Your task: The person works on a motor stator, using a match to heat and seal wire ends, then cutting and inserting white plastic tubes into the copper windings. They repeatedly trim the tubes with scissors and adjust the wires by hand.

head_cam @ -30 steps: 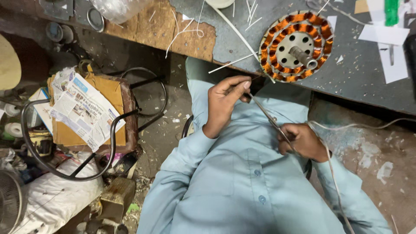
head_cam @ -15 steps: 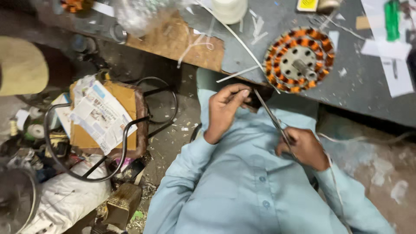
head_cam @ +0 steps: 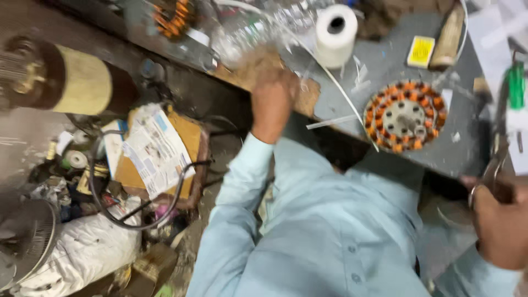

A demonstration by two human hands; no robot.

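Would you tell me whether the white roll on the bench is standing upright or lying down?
Lying tipped: the white roll shows its hollow core end-on toward the camera.

The left hand [head_cam: 273, 102] is blurred so its grasp cannot be told, and the right hand [head_cam: 501, 223] holding scissors [head_cam: 495, 159] is cut off by the edge.

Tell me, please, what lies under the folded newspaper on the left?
The newspaper rests on an orange-brown board or cushion, ringed by a black cable loop. Whatever is beneath that board is covered.
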